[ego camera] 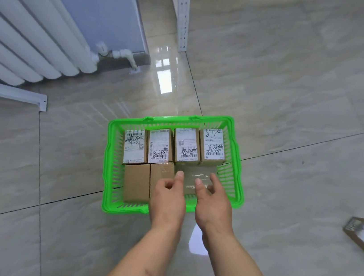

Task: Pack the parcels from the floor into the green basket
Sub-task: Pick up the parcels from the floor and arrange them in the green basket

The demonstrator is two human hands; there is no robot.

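seven parcels (161, 145) in the basket (110, 151); one parcel (363, 236) on floor, right.

Second labelled parcel (160, 145) in green basket (113, 151): "02A" partly legible; other labels' print, scrawl unreadable.

Bright green basket (113, 151); brown parcels (136, 183), 4 white-labelled (135, 144); beige marbled floor (300, 84); white radiator (27, 34).

The hands (188, 199) cover the near parts of two parcels in the green basket (111, 165); the taped parcel (195, 175) looks blurred, and the floor parcel (363, 236) is blurred, cut by the right edge
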